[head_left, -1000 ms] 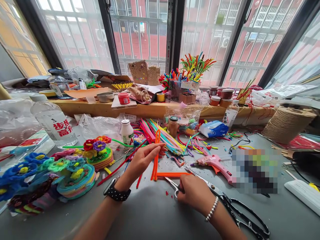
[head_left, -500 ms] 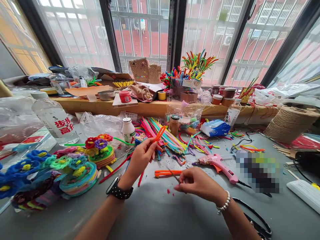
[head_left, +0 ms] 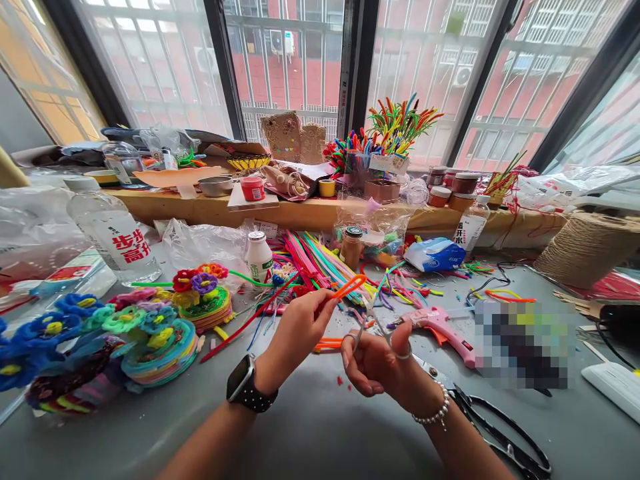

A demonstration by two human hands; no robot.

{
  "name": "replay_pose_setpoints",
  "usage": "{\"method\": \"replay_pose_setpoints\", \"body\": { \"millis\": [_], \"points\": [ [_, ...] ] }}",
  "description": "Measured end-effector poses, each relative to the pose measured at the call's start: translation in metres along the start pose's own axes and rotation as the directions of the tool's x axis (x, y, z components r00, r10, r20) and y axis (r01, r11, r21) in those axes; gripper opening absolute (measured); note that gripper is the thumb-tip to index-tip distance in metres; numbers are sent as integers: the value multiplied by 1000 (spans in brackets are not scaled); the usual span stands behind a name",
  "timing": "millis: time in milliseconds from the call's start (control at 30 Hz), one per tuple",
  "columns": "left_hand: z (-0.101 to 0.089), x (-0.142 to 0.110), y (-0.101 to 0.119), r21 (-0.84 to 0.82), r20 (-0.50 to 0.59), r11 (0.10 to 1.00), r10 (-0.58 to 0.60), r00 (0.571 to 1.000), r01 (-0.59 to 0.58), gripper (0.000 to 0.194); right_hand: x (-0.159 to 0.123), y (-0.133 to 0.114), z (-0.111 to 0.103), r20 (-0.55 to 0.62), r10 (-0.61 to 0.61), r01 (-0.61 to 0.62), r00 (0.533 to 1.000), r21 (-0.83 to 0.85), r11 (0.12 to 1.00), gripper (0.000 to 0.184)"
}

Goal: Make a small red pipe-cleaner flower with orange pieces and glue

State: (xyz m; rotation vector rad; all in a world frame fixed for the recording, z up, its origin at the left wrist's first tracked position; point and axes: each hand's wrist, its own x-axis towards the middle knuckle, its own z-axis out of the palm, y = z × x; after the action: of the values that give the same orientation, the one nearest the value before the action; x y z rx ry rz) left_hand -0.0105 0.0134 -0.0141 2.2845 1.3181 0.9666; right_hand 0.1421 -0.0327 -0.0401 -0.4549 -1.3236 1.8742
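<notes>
My left hand pinches a folded orange pipe cleaner, held above the grey table with its looped end pointing right. My right hand has its fingers through the handles of small silver scissors, whose blades point up at the orange loop. More cut orange pipe cleaner pieces lie on the table between the two hands. A black watch sits on my left wrist and a bead bracelet on my right.
A pink glue gun lies right of the hands, large black scissors near the front right. Pipe-cleaner flower coasters are stacked left. A loose pipe cleaner pile, bottles, jars and a twine spool crowd the back.
My right hand took up the small scissors from the table and raised them to the orange pipe cleaner. My left hand tilted the pipe cleaner from upright toward the right.
</notes>
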Motion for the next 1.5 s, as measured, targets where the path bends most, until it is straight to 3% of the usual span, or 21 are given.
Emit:
{"method": "replay_pose_setpoints", "body": {
  "millis": [167, 567, 733, 800, 867, 967, 1033, 1133, 1233, 1300, 1400, 1500],
  "points": [
    [4, -3, 4, 76, -3, 996, 45, 999, -44, 27, 0, -2, -1, 73, -18, 10, 997, 111, 994, 84],
    [11, -10, 6, 327, -39, 905, 301, 953, -272, 22, 0, -7, -7, -29, -67, 73, 997, 349, 934, 83],
    [12, -9, 7, 255, -44, 922, 313, 949, -292, 23, 0, -7, -4, -66, -109, 124, 992, 322, 939, 77],
    [11, -7, 9, 93, 12, 967, 239, 971, -239, 22, 0, -7, -4, -77, -127, 143, 989, 249, 958, 71],
    [8, -5, 11, -165, 120, 980, 132, 984, -111, 21, 0, -5, -3, -83, -129, 141, 988, 163, 977, 67],
    [1, -3, 14, -526, 347, 833, 28, 937, 170, 25, 0, -3, -3, -70, -114, 117, 991, 44, 992, 65],
    [-2, -2, 15, -620, 439, 725, 2, 898, 301, 26, -1, -2, -3, -65, -110, 108, 992, -37, 994, 64],
    [-3, -2, 14, -664, 470, 653, -17, 883, 365, 25, -1, -1, -3, -84, -84, 69, 993, -162, 984, 65],
    [0, -3, 11, -692, 433, 641, 0, 901, 333, 28, 0, -1, -2, -102, -52, 27, 993, -235, 972, 65],
    [2, -3, 10, -656, 339, 716, -3, 941, 238, 25, 0, -2, -1, -111, -44, 13, 993, -262, 965, 65],
    [4, -3, 8, -441, 103, 898, 49, 994, 2, 18, 1, -2, 0, -143, -34, -7, 989, -277, 961, 67],
    [6, -3, 8, -207, -52, 962, 169, 984, -176, 20, 2, 0, -2, -154, -39, 1, 987, -239, 971, 69]
  ]
}}
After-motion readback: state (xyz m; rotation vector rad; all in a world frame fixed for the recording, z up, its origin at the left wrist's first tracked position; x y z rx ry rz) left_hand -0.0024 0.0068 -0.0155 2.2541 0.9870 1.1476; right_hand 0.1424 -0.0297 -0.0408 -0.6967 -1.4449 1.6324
